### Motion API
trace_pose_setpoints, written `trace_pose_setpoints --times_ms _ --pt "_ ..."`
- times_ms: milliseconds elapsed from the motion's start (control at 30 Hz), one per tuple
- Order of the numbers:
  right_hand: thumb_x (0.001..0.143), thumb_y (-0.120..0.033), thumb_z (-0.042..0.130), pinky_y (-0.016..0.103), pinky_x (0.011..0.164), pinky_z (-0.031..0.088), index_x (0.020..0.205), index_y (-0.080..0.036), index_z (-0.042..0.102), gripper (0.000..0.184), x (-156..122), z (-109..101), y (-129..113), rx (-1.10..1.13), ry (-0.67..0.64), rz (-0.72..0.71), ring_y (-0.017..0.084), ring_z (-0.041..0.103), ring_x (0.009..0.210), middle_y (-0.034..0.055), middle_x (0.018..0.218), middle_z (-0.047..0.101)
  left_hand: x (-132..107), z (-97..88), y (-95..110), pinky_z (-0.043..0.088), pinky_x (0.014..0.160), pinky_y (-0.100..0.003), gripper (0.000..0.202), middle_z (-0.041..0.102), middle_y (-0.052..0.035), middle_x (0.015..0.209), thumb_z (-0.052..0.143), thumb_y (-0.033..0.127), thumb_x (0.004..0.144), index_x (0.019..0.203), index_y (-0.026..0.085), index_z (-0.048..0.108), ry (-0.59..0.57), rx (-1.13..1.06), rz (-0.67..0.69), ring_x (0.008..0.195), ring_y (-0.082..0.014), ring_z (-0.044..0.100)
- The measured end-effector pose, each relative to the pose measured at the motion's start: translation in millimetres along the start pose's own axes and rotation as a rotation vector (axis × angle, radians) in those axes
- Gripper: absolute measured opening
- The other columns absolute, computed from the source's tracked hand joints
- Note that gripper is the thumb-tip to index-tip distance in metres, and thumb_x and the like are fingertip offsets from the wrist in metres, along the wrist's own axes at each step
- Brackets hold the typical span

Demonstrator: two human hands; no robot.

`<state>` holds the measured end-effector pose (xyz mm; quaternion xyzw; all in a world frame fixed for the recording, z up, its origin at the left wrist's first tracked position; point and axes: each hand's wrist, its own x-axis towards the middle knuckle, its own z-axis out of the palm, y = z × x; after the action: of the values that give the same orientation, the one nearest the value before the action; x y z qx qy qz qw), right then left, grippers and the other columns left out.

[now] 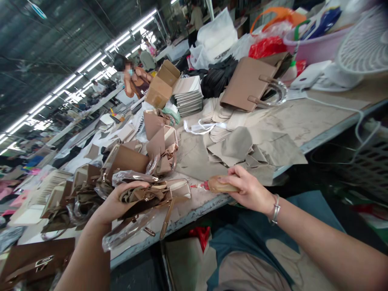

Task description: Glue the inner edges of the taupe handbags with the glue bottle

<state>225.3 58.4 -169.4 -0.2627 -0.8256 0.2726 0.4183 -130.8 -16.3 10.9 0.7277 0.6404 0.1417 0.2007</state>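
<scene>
My left hand [117, 202] is closed round the gathered fabric of a brown handbag [148, 194] at the table's near edge. Its straps, metal clips and clear plastic wrapping hang down towards me. In my right hand [247, 188] is a tan, rounded, wood-like block [221, 184], gripped between thumb and fingers just over the table edge. Red bits or marks lie by the block's left end; whether they belong to it I cannot tell. The handbag and the block are apart.
More brown handbags [124, 163] crowd the left. Beyond my right hand lie loose grey-beige pieces [236, 145], a stack of panels [188, 97] and a larger brown bag [247, 83]. A white fan [363, 44] stands far right. A person [136, 79] is across the table.
</scene>
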Motion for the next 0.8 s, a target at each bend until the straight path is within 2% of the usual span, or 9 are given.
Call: trace_pose_setpoints --times_ms 133,300,500,633,800 --pt "0.077 -0.003 0.057 0.028 0.072 0.048 0.109 -0.021 0.063 0.038 15 14 3 -0.060 -0.005 -0.010 0.017 0.050 0.086 0.0064 0.099 0.044 1 1.8 -2 0.056 0.083 -0.031 0.028 0.075 -0.0087 0.102 0.071 0.031 0.073 0.098 0.019 0.069 -0.025 0.024 0.011 0.093 -0.0248 0.070" --pt "0.077 -0.004 0.056 0.030 0.075 0.044 0.105 -0.019 0.067 0.033 31 32 4 -0.156 -0.072 -0.044 0.019 0.046 0.088 0.0072 0.096 0.044 4 7.7 -11 0.054 0.084 -0.031 0.025 0.074 -0.0090 0.103 0.064 0.033 0.080 0.101 0.020 0.069 -0.043 0.047 0.041 0.095 -0.0247 0.069" --pt "0.087 -0.010 0.051 0.032 0.078 0.038 0.105 -0.024 0.067 0.027 41 47 7 -0.269 -0.106 -0.112 0.020 0.041 0.087 0.0066 0.095 0.045 0 15.9 -25 0.052 0.087 -0.033 0.029 0.072 -0.0085 0.106 0.065 0.034 0.080 0.107 0.022 0.068 -0.067 0.031 0.038 0.097 -0.0248 0.067" --pt "0.087 -0.011 0.052 0.034 0.081 0.037 0.100 -0.023 0.067 0.023 45 47 5 -0.314 -0.170 -0.096 0.021 0.041 0.091 0.0073 0.097 0.046 2 17.8 -27 0.050 0.090 -0.032 0.028 0.072 -0.0081 0.108 0.062 0.031 0.082 0.108 0.023 0.068 -0.090 0.059 0.061 0.099 -0.0239 0.066" --pt "0.079 -0.006 0.058 0.031 0.080 0.039 0.099 -0.022 0.068 0.027 49 41 5 -0.219 -0.210 -0.040 0.021 0.043 0.091 0.0070 0.098 0.045 7 16.4 -26 0.051 0.086 -0.032 0.028 0.072 -0.0080 0.105 0.065 0.029 0.080 0.107 0.021 0.068 -0.072 0.013 0.054 0.093 -0.0234 0.067"
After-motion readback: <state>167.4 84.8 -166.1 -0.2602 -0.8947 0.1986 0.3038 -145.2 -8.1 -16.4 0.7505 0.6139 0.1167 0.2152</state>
